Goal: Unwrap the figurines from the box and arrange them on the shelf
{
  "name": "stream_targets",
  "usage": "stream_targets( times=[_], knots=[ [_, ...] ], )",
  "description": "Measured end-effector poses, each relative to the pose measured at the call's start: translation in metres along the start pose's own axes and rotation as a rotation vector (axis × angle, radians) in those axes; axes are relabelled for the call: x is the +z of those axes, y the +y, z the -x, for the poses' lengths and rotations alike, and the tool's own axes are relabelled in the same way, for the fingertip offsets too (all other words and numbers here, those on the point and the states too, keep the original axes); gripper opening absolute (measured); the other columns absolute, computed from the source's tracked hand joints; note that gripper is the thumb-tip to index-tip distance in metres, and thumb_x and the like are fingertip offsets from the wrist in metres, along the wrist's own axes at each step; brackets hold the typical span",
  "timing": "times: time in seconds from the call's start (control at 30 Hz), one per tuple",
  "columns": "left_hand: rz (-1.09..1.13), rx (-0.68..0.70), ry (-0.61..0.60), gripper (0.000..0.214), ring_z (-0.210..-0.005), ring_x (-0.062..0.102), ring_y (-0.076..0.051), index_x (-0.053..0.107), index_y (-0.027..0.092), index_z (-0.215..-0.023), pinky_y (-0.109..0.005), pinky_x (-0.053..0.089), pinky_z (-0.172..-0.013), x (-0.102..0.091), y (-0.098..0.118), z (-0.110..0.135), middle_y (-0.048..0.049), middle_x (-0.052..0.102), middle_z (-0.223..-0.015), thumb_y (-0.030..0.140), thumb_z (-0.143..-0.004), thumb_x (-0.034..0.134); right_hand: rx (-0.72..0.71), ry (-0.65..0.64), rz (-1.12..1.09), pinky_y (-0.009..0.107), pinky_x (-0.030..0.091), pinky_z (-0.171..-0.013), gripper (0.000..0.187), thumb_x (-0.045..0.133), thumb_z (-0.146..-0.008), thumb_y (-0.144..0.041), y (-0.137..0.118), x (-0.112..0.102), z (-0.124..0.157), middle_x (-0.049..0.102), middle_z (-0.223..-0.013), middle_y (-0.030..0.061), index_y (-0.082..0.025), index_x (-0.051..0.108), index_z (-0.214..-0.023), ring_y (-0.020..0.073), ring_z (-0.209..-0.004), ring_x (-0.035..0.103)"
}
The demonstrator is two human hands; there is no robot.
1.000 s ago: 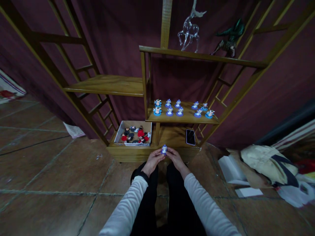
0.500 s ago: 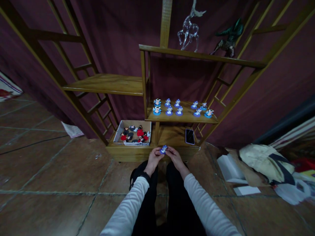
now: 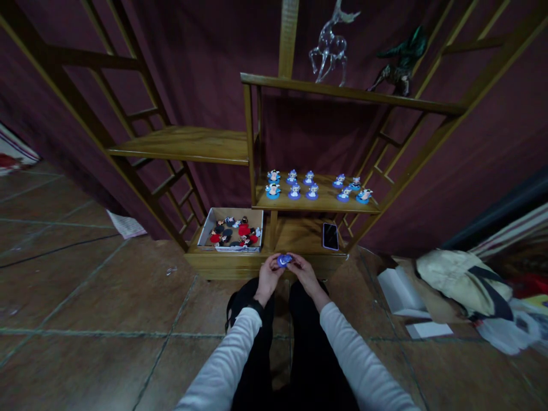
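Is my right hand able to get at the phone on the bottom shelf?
Probably yes: the phone lies in the open just beyond the right hand, nothing between them, though that hand helps hold a blue figurine.

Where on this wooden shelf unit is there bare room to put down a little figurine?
The wide left wooden shelf is bare. On the bottom board, a patch lies between the cardboard box of red and black figurines and the black phone. The row of blue-based figurines is crowded.
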State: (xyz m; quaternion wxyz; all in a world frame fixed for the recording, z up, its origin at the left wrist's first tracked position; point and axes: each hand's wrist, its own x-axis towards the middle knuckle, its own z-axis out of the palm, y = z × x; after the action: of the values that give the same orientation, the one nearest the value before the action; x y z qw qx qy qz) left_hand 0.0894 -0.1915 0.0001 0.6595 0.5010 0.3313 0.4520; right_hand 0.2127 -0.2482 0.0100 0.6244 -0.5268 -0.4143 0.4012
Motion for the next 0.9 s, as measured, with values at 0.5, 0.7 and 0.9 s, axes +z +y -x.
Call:
stream_targets(
  times=[0.5,0.7,0.9],
  knots=[
    [0.093,-0.239,-0.248,0.05,-0.085,0.061,-0.018,0.064,0.014,-0.106,-0.03,0.043,-0.083,-0.008,0.021,0.006,-0.0082,0.069,-0.089,0.02,-0.058,0.076,-0.072,0.108,0.108,0.036,0.043,-0.091,0.04,0.067,-0.068,-0.036,0.006,0.002,-0.001,0.065,-0.105,0.0049,-0.022,0.062,-0.106,0.0205,-0.097,0.059],
    [0.128,-0.344,-0.329,0.052,-0.089,0.06,-0.018,0.063,0.016,-0.111,-0.028,0.043,-0.081,-0.007,0.027,0.007,-0.0104,0.067,-0.099,0.022,-0.061,0.076,-0.063,0.106,0.09,0.034,0.048,-0.082,0.036,0.066,-0.069,-0.036,0.003,0.0,-0.002,0.066,-0.094,0.0027,-0.023,0.062,-0.102,0.019,-0.087,0.061],
    [0.126,-0.385,-0.299,0.051,-0.091,0.061,-0.019,0.064,0.018,-0.109,-0.029,0.043,-0.083,-0.003,0.034,0.009,-0.0099,0.067,-0.102,0.025,-0.059,0.077,-0.066,0.065,0.099,0.034,0.047,-0.083,0.041,0.065,-0.07,-0.035,-0.001,-0.003,-0.003,0.065,-0.096,0.0021,-0.025,0.06,-0.109,0.0188,-0.088,0.06]
  ],
)
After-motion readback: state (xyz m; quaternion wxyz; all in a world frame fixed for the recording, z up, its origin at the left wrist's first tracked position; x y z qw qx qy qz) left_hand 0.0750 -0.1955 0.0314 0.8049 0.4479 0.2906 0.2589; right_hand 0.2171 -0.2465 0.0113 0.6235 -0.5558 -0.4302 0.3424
